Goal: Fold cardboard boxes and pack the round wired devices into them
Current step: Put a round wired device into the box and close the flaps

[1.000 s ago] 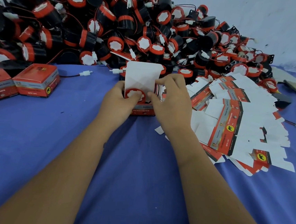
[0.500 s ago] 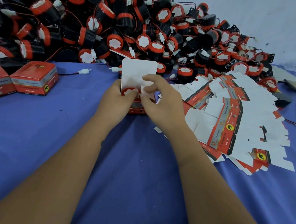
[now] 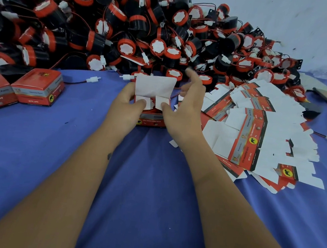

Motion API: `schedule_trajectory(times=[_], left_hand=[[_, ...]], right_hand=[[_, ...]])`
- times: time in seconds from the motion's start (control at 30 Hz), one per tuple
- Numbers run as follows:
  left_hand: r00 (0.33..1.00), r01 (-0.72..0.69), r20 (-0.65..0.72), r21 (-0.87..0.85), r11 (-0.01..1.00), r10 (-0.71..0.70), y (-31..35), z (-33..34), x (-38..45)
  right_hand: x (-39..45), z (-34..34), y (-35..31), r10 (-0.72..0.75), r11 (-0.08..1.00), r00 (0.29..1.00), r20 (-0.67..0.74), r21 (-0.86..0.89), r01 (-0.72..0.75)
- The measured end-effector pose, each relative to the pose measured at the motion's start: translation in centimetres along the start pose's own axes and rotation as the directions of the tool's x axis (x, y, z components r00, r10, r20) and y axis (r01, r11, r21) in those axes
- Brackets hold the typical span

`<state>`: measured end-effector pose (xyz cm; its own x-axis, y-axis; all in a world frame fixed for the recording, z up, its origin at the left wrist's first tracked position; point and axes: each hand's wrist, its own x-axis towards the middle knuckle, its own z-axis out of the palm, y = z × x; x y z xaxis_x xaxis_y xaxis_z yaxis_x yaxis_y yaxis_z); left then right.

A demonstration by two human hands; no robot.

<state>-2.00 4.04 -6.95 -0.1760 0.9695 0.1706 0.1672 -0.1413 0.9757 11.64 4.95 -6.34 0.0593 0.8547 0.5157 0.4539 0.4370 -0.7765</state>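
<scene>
1. Head view, hands. The left hand (image 3: 127, 108) holds the left side of a small red cardboard box (image 3: 152, 110) standing on the blue cloth (image 3: 143, 182), its thumb pressing the left inner flap down. The right hand (image 3: 184, 108) presses the right inner flap with its thumb, while its other fingers are spread straight and lifted beyond the box.
2. Head view, task object. The box sits centre-frame, just in front of the pile of round wired devices (image 3: 148, 28). Its white lid flap (image 3: 154, 86) stands upright; both side flaps lie folded inward. The printed red front panel faces the camera. Whether a device is inside cannot be told, as the flaps cover the opening.
3. Head view, surroundings. Two closed boxes (image 3: 37, 87) rest at left; flat unfolded box blanks (image 3: 257, 133) are heaped at right.
4. Risks, as judged. If either thumb lifts before the lid comes down, the side flaps may spring up and block the tuck. A lid tab missing its slot could crease. A stray wire caught under a flap would keep the box from closing squarely.
</scene>
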Motion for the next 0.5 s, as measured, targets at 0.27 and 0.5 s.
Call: schedule_trajectory(times=[0.27, 0.5], left_hand=[[0.943, -0.128, -0.274, 0.231, 0.965, 0.19, -0.5, -0.6, 0.1], [0.988, 0.001, -0.154, -0.215, 0.977, -0.035, 0.4, -1.5, 0.4]], right_hand=[[-0.3, -0.6, 0.2, 0.095, 0.973, 0.976, 0.198, 0.189, -0.133], [-0.2, -0.8, 0.8, 0.153, 0.974, 0.955, 0.256, 0.122, -0.189]])
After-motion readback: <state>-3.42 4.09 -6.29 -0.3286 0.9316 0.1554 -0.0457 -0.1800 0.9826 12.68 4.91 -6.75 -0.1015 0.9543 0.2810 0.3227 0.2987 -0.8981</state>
